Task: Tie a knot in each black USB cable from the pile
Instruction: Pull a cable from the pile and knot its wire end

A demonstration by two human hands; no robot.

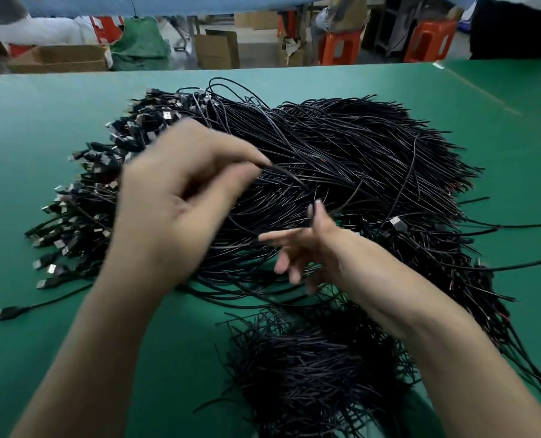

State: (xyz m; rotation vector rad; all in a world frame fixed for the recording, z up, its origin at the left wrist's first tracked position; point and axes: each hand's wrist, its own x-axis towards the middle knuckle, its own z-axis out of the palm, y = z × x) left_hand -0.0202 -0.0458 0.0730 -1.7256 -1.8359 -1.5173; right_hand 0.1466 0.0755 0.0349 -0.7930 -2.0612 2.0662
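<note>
i see the big pile of thin black usb cables [357, 153] on the flat green table mat [42, 121], plugs at its left. a smaller heap of thin black cables [310, 368] lies nearer me, right of centre. brown cardboard boxes [215, 49] and orange plastic stools [430, 39] stand behind the table.

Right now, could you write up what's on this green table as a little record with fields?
Surface: green table
Main pile: black USB cables, plugs mostly on its left side
Second heap: smaller black cable bundle, nearest the person
Left hand: pinches one cable above the pile
Right hand: fingers spread, nothing clearly held
Knot: none visible; hands blurred
Background: orange stools, cardboard boxes
</note>
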